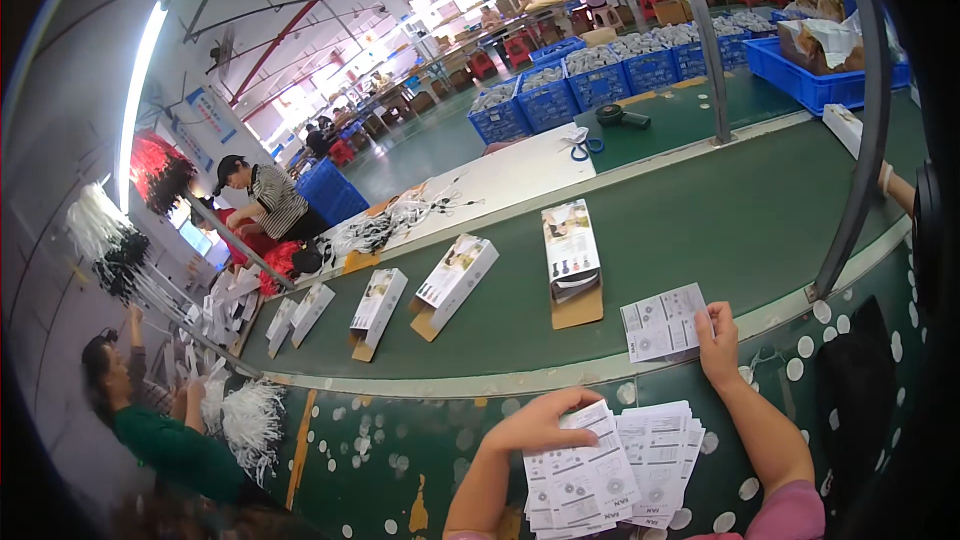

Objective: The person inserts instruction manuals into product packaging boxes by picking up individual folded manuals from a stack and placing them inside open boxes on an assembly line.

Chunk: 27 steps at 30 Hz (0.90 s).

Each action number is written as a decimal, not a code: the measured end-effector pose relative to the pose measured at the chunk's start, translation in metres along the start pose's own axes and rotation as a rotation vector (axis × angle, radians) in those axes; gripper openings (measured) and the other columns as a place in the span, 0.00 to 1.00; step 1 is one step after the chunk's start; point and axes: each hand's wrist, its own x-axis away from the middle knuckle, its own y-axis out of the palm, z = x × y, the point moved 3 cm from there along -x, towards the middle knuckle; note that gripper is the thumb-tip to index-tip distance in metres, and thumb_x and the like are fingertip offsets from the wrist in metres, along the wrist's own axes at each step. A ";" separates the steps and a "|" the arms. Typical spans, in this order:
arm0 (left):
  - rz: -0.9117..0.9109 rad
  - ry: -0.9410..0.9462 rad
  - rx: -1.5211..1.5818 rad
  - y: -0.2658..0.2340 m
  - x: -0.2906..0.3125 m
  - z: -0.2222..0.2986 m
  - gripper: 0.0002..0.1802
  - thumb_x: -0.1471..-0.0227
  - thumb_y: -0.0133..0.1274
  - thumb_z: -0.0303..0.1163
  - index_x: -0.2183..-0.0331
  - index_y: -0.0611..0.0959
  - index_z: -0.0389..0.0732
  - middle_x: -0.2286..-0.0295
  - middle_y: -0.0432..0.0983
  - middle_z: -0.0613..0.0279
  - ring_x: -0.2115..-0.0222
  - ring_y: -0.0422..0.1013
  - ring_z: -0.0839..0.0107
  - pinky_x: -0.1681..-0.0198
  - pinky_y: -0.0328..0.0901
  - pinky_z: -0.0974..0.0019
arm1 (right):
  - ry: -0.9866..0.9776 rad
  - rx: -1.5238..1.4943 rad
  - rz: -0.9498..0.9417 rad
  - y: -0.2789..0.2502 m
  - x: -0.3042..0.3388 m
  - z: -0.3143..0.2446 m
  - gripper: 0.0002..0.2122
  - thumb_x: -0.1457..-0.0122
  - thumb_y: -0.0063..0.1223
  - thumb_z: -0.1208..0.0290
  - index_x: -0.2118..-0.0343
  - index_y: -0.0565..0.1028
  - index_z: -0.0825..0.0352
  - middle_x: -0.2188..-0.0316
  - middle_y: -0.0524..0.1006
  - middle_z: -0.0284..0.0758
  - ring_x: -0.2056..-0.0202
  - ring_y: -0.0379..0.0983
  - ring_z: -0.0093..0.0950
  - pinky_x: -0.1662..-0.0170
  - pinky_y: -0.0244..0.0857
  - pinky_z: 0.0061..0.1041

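My left hand (545,422) is closed on a stack of printed leaflets (580,485) at the near edge, thumb on top. More leaflets (662,455) lie fanned out beside that stack, to its right. Between the thumb and fingers of my right hand (718,340) is a single leaflet (658,324), held over the edge of the green conveyor belt (700,230). Left of this leaflet, a white printed box (572,240) lies on the belt, its brown end flap folded out toward me and something white and dark showing in its opening.
Further left on the belt lie more boxes (455,280), some with open flaps. Metal posts (715,70) rise along the line. Scissors (585,145) and a black tool (622,117) sit across the belt. Another person's arm (898,188) is at the right; co-workers (275,200) stand at the left.
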 end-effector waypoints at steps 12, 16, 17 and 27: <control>0.212 -0.029 0.105 -0.004 0.007 -0.004 0.17 0.57 0.56 0.35 0.65 0.73 0.37 0.68 0.72 0.61 0.67 0.67 0.75 0.62 0.61 0.71 | -0.011 0.026 -0.036 0.002 0.002 -0.009 0.07 0.45 0.45 0.71 0.70 0.64 0.69 0.82 0.68 0.31 0.80 0.62 0.16 0.77 0.57 0.18; 0.187 0.060 0.087 -0.012 0.009 -0.005 0.09 0.54 0.52 0.30 0.68 0.77 0.36 0.70 0.74 0.62 0.67 0.68 0.74 0.63 0.62 0.71 | -0.010 0.042 -0.024 -0.001 0.003 0.006 0.07 0.45 0.44 0.70 0.70 0.64 0.68 0.81 0.66 0.29 0.79 0.61 0.16 0.76 0.56 0.17; 0.211 0.050 0.088 -0.015 0.008 -0.007 0.09 0.54 0.52 0.30 0.68 0.77 0.36 0.70 0.74 0.62 0.67 0.68 0.74 0.63 0.62 0.71 | -0.005 0.031 -0.026 -0.001 0.003 0.012 0.06 0.44 0.44 0.70 0.70 0.63 0.67 0.81 0.65 0.28 0.79 0.60 0.15 0.77 0.55 0.17; 0.224 0.256 -0.121 -0.028 0.020 -0.007 0.11 0.48 0.44 0.32 0.67 0.76 0.34 0.73 0.74 0.61 0.74 0.68 0.68 0.67 0.63 0.70 | -0.031 -0.088 -0.041 0.004 0.008 -0.002 0.05 0.42 0.41 0.71 0.69 0.63 0.66 0.80 0.62 0.25 0.78 0.56 0.12 0.77 0.50 0.13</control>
